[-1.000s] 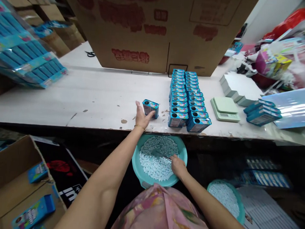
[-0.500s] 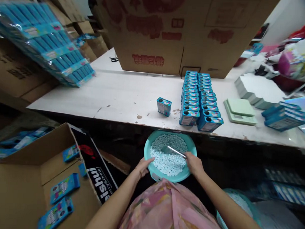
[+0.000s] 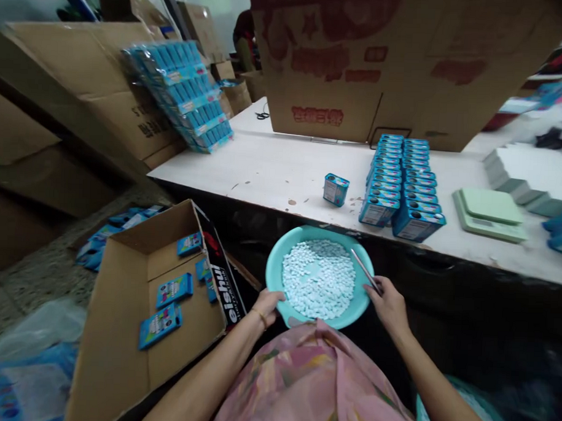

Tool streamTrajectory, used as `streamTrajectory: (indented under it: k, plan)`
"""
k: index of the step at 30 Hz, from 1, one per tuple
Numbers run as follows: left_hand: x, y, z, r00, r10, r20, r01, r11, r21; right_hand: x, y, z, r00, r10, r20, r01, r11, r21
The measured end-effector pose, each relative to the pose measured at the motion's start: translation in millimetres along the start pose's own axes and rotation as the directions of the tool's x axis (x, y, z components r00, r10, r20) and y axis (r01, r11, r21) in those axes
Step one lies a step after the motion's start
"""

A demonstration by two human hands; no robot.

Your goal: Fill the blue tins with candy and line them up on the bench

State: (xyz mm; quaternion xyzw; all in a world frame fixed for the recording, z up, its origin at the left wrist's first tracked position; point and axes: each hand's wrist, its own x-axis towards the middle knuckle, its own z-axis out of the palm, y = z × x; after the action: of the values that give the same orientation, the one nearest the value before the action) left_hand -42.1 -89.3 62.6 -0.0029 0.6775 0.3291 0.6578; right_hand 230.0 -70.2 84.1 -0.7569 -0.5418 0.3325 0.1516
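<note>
From where I'm standing, the person's left hand [image 3: 267, 307] is gripping the near-left rim of a turquoise basin [image 3: 274, 265], thumb lying on the edge, the other fingers partly hidden. The right hand [image 3: 389, 305] is pinching a slim metal tool [image 3: 362, 265], which is slanting from those fingers over the basin's right side. White pellets [image 3: 331, 286] are lying between the two hands, apart from the fingers. A lone blue tin [image 3: 336, 191] is standing on the bench [image 3: 273, 167] beyond the basin, well out of the fingers' grasp.

Before me stands a white bench [image 3: 273, 164] with worn patches; I see speckled grey floor [image 3: 42, 266] leftward, pale wall [image 3: 218, 9] beyond.
</note>
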Motion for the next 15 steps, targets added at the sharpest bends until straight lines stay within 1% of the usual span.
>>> streamTrajectory:
  k: [2,4,6,8,9,11,13,15]
  plan:
    - [-9,1,-6.6,1.000,0.013,-0.015,-0.013,1.000,-0.020,2,-14,0,0.999,-0.034,0.025,0.034,0.999,0.006]
    - [-17,1,-9.6,0.998,0.026,-0.049,-0.028,0.999,-0.047,4,-20,0,0.998,-0.057,0.032,0.058,0.998,0.000]
    - [-24,0,-10.2,0.996,0.036,-0.079,-0.041,0.997,-0.062,5,-19,0,0.999,-0.045,0.006,0.045,0.999,-0.017]
    - [-31,0,-10.4,0.995,0.042,-0.091,-0.046,0.998,-0.048,7,-14,2,1.000,0.008,0.001,-0.008,1.000,-0.005]
    - [-34,0,-10.9,0.995,0.042,-0.096,-0.045,0.998,-0.037,7,-12,4,0.999,0.042,0.022,-0.042,0.999,0.030]
    - [-39,1,-13.6,0.993,0.040,-0.112,-0.042,0.999,-0.015,8,-11,8,0.989,0.110,0.102,-0.126,0.978,0.168]
    - [-45,1,-19.3,0.992,0.033,-0.124,-0.033,0.999,0.002,7,-15,12,0.971,0.155,0.182,-0.209,0.919,0.334]
    - [-50,3,-28.2,0.994,0.017,-0.108,-0.016,1.000,0.013,4,-26,12,0.961,0.176,0.213,-0.259,0.841,0.475]
